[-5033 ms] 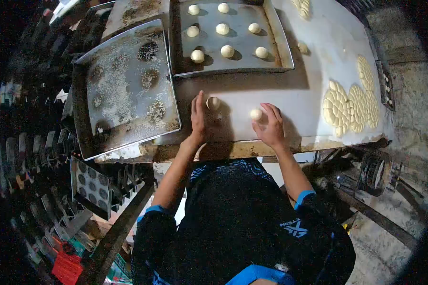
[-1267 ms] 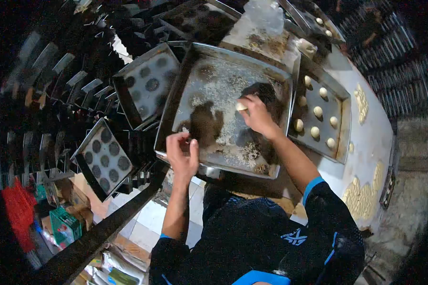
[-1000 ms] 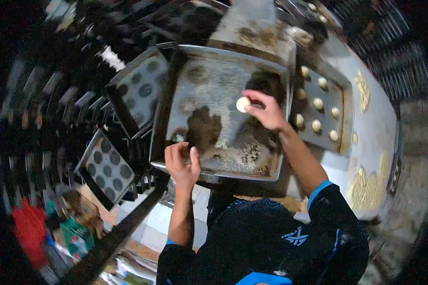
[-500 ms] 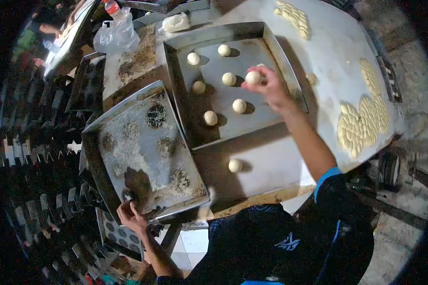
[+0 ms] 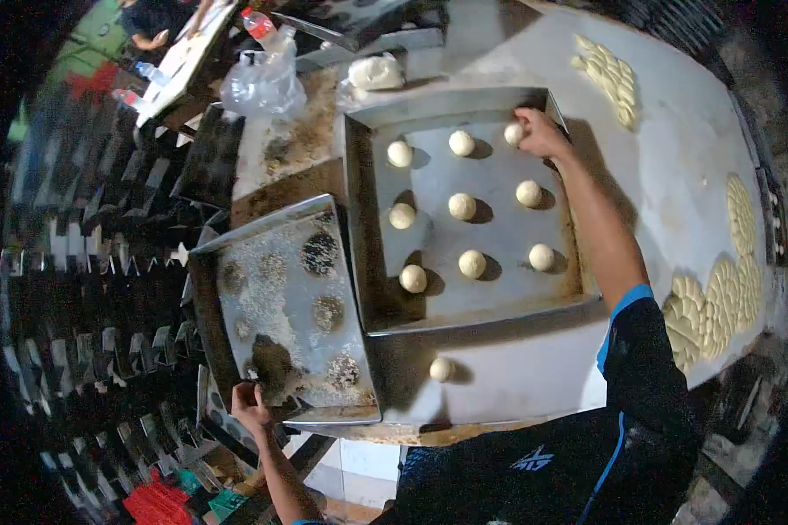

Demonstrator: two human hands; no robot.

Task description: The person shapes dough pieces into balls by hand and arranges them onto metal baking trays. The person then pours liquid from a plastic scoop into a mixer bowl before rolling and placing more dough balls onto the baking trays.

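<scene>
My right hand (image 5: 543,138) reaches into the far right corner of a deep metal baking tray (image 5: 429,313). Its fingers are closed round a pale dough ball (image 5: 513,134) at the tray floor. Several other dough balls (image 5: 462,206) sit spaced in rows on the tray. One more dough ball (image 5: 442,369) lies on the table in front of it. My left hand (image 5: 250,409) is curled at the near left corner of a second baking tray (image 5: 372,385), apparently gripping its edge. Seeds and dark round patches cover that tray's floor.
Braided-looking dough pieces (image 5: 606,79) lie at the far right of the table, with more dough pieces (image 5: 718,302) by the right edge. A plastic bag (image 5: 263,86), a bottle (image 5: 258,24) and a wrapped white lump (image 5: 376,73) stand behind. Dark racks fill the left; another person (image 5: 153,26) is far left.
My right hand has moved to the tray's far right corner with a dough ball. Two dough balls now rest along the tray's right side. My left hand stays at the seeded tray; the view has shifted.
</scene>
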